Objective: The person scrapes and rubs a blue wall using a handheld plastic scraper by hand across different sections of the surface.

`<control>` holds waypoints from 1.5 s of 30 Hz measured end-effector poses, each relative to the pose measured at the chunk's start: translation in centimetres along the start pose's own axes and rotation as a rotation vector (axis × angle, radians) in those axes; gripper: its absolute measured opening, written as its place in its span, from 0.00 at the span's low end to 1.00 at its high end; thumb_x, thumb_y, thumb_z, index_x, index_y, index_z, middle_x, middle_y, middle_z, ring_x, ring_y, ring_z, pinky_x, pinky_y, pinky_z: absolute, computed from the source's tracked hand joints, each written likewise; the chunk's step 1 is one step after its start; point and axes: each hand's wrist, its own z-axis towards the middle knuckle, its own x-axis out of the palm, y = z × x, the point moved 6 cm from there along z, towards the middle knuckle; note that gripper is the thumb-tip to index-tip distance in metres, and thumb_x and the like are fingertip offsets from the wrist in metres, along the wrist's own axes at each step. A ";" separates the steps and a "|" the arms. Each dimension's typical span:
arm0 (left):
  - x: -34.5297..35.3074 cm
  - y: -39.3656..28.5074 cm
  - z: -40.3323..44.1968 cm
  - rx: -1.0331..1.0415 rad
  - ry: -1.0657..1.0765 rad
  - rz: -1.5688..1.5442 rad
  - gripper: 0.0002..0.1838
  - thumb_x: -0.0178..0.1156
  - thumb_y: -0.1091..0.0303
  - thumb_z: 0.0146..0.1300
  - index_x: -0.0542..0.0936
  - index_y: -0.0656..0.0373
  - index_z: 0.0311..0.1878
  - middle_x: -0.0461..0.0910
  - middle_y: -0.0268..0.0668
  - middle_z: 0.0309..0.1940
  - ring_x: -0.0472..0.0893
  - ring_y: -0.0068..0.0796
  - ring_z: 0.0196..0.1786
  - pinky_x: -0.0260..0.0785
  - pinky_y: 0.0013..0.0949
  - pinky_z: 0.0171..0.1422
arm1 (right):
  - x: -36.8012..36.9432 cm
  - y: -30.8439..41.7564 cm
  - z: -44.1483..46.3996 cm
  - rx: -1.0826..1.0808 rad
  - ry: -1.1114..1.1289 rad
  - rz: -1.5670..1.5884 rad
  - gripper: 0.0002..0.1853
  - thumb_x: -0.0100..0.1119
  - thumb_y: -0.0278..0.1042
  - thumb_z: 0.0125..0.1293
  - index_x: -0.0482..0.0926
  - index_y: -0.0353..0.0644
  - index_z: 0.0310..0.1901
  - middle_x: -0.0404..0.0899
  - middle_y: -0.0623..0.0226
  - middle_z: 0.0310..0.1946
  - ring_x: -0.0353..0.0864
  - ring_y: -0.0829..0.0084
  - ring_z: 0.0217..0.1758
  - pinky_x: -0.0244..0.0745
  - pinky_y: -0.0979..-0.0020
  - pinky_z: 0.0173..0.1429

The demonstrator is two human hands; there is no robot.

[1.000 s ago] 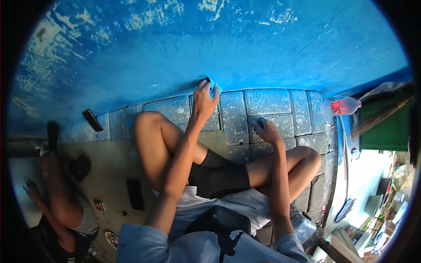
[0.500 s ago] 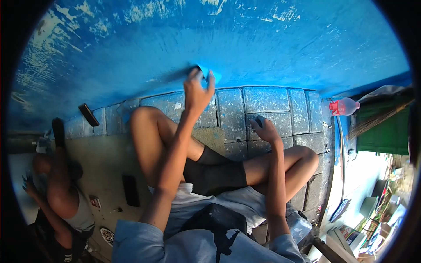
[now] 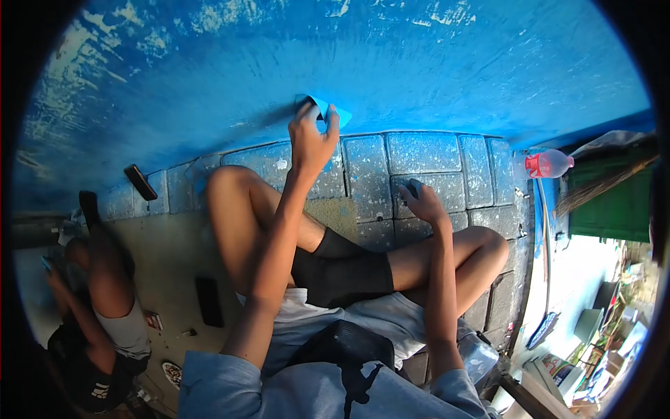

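My left hand point(image 3: 313, 140) pinched a bright blue sheet point(image 3: 343, 115) pointing right along the far wall point(image 3: 433, 77); what my right hand point(image 3: 426, 205) held was unclear.

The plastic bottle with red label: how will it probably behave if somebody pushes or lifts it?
The plastic bottle would probably squeeze inward, since its wall looks thin and see-through. Its rounded body could roll once sideways. Its smooth, shiny surface may feel slightly slippery.
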 end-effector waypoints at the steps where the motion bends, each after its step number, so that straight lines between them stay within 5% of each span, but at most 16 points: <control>1: -0.5 -0.5 0.5 -0.010 -0.037 -0.026 0.06 0.58 0.74 0.61 0.77 0.68 0.30 0.78 0.48 0.28 0.78 0.47 0.29 0.69 0.40 0.34 | 0.0 0.1 0.1 0.009 -0.006 0.011 0.21 0.54 0.49 0.68 0.76 0.34 0.36 0.78 0.47 0.26 0.79 0.47 0.33 0.70 0.54 0.39; 9: 2.7 2.8 -2.7 0.096 0.047 0.063 0.07 0.58 0.73 0.61 0.77 0.68 0.29 0.78 0.49 0.28 0.79 0.49 0.29 0.68 0.41 0.33 | 0.0 0.2 0.5 -0.003 -0.004 -0.026 0.21 0.54 0.49 0.68 0.76 0.34 0.36 0.78 0.48 0.26 0.78 0.49 0.31 0.70 0.55 0.39; 25: 0.9 2.1 -1.4 -0.052 0.022 -0.029 0.08 0.58 0.73 0.60 0.78 0.70 0.31 0.79 0.50 0.27 0.79 0.50 0.30 0.69 0.42 0.34 | 0.1 -0.3 0.4 0.002 0.001 -0.003 0.21 0.54 0.49 0.68 0.76 0.34 0.38 0.78 0.48 0.26 0.79 0.49 0.31 0.70 0.56 0.39; 31: 1.0 2.7 -1.7 -0.095 -0.032 -0.015 0.07 0.58 0.73 0.60 0.79 0.69 0.31 0.80 0.51 0.28 0.79 0.52 0.31 0.70 0.43 0.36 | -0.1 0.2 0.4 0.078 0.061 0.001 0.20 0.54 0.47 0.67 0.78 0.34 0.37 0.79 0.44 0.31 0.78 0.43 0.39 0.72 0.54 0.43; 37: 2.6 4.8 -2.8 -0.141 0.144 0.050 0.08 0.59 0.72 0.59 0.79 0.69 0.30 0.80 0.53 0.29 0.80 0.54 0.33 0.71 0.44 0.38 | 0.1 0.2 0.4 0.020 0.031 -0.006 0.20 0.53 0.49 0.69 0.76 0.34 0.37 0.78 0.49 0.25 0.78 0.51 0.30 0.70 0.58 0.38; 45: 1.0 3.1 -1.8 -0.128 0.036 -0.058 0.08 0.58 0.72 0.61 0.78 0.70 0.30 0.79 0.52 0.29 0.80 0.51 0.32 0.71 0.42 0.38 | 0.3 -0.3 0.7 0.029 0.028 -0.009 0.21 0.53 0.49 0.69 0.77 0.35 0.37 0.78 0.51 0.25 0.78 0.54 0.30 0.70 0.58 0.38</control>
